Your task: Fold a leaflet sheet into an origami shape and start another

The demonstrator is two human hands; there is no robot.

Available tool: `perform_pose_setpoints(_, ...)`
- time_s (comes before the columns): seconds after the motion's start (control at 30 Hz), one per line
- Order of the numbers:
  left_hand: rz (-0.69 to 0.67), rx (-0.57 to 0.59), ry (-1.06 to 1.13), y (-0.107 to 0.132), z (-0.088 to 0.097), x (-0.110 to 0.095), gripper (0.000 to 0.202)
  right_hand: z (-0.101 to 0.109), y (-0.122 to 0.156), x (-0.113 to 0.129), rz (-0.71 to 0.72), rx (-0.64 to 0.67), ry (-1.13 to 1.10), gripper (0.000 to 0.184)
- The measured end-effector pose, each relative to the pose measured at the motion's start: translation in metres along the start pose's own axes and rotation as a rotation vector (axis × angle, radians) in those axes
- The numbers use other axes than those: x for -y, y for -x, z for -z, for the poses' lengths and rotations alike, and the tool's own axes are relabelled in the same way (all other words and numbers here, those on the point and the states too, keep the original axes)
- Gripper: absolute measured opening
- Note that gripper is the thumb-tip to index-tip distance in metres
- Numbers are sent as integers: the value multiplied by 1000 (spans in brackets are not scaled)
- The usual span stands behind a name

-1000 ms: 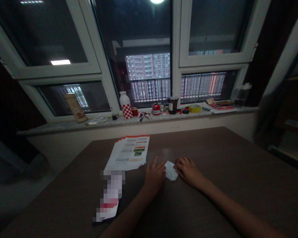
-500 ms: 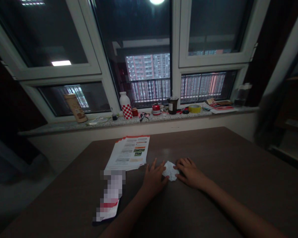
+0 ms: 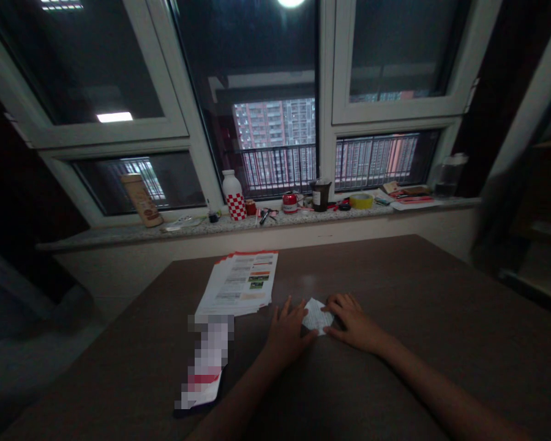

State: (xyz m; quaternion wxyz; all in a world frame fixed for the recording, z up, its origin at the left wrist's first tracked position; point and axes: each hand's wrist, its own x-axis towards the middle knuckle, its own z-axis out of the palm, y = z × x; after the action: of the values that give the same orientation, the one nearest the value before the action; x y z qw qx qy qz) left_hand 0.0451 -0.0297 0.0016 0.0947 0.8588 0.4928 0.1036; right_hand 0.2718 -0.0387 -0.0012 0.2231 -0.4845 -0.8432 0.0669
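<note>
A small white piece of paper (image 3: 316, 315), folded or creased and marked with faint lines, lies flat on the dark brown table (image 3: 395, 275). At its left edge my left hand (image 3: 288, 331) rests with fingers spread, thumb and fingertips touching the paper. My right hand (image 3: 352, 321) is on the opposite side, its thumb and index finger apart on the paper's right edge. Neither hand lifts it. The fingertips cover parts of its sides.
Left of my hands lie a stack of printed sheets (image 3: 239, 285) and a partly pixelated, phone-like object (image 3: 206, 367). Along the windowsill (image 3: 183, 233) stand a checkered white bottle (image 3: 234, 196), a tan tumbler (image 3: 141, 201), a dark cup (image 3: 320, 196) and yellow tape (image 3: 361, 201).
My left hand has shifted slightly right, its thumb now farther along the paper's lower edge. The right hand and the paper look almost the same.
</note>
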Motion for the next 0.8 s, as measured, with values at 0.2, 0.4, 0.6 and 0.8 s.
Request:
perform_pose_setpoints(0.2,0,-53,-4,2,-5,-1,53,-2,-4,-2,69,-36,-164,15)
perform_pose_setpoints(0.4,7,-51,-7,1,-4,-1,55,-3,-6,-9,116,48,-351,17)
perform_pose_setpoints(0.6,14,-40,14,0,-7,4,56,-1,-6,-10,117,114,-308,18)
perform_pose_setpoints(0.8,26,-18,26,0,-6,3,57,4,-5,-2,86,111,-261,20)
